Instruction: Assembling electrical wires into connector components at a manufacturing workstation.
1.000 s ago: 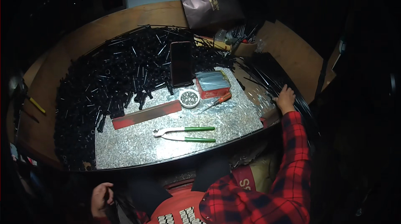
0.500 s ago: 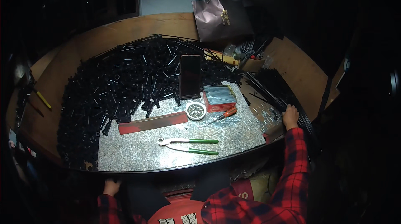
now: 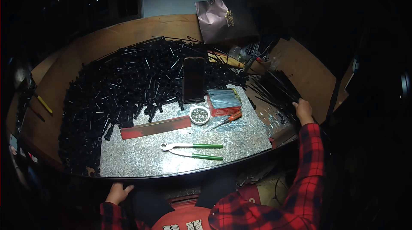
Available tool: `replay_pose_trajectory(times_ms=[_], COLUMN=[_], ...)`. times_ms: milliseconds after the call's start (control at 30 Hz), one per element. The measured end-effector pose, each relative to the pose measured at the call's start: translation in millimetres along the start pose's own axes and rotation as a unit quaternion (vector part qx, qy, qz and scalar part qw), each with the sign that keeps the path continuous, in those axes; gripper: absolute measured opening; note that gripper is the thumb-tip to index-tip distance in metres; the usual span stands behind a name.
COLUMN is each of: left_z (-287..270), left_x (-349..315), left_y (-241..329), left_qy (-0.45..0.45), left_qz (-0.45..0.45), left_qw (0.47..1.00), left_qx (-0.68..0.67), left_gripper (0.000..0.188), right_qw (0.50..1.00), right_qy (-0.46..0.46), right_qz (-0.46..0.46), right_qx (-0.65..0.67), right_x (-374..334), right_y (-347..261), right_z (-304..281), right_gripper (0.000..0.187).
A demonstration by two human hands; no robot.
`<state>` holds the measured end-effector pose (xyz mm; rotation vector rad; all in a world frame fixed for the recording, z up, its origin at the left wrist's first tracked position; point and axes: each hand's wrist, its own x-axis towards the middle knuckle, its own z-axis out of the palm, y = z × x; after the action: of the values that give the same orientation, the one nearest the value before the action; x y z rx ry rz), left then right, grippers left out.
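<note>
At the right end of the bench, my right hand (image 3: 304,110) is closed at the near end of a bundle of long thin black rods (image 3: 281,86); its fingertips are partly hidden. My left hand (image 3: 119,194) is just below the bench's front edge, thumb stretched out to the side and nothing visible in it. On the speckled stone slab (image 3: 141,161) lie end-cutting pincers (image 3: 195,151) with green handles, their jaws pointing left. Behind them are a red worn bar (image 3: 156,128), a white bowl (image 3: 200,115) of small metal pieces, and a screwdriver (image 3: 229,119) with an orange handle.
A big heap of black parts (image 3: 124,80) covers the left and back. A phone (image 3: 194,80) stands upright before it, beside a red box (image 3: 223,109) of thin metal pins. A dark paper bag (image 3: 227,22) stands behind. A red stool (image 3: 184,217) is below.
My right hand has moved slightly right and away from me, and the rods by it have shifted. My left hand shows more now, its thumb out. The view has moved slightly.
</note>
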<state>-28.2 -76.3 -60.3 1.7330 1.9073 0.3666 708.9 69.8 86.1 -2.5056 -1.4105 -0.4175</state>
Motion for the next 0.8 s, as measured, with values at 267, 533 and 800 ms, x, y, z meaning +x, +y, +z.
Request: replay_pose_trajectory(times_ms=[267,533,800], left_z=[-24.9,-50.0,-75.5], left_x=[-17.0,-34.2,-32.4], left_y=[55.9,103.2,150.1], left_qy=[-0.11,-0.116,-0.04], left_qz=[0.016,0.135,0.22], left_qw=[0.992,0.982,0.974], left_qx=[0.067,0.059,-0.036], left_gripper=[0.061,0.055,0.035], right_qw=[0.997,0.989,0.916], right_qy=[-0.006,-0.077,-0.122], right_qz=[0.001,-0.015,-0.065], right_qx=[0.083,0.128,0.376], right_x=[49.0,55.0,4.6], right_y=[37.6,0.7,-73.4], right_z=[-54.9,-138.0,-187.7], right_gripper=[0.033,0.025,0.025])
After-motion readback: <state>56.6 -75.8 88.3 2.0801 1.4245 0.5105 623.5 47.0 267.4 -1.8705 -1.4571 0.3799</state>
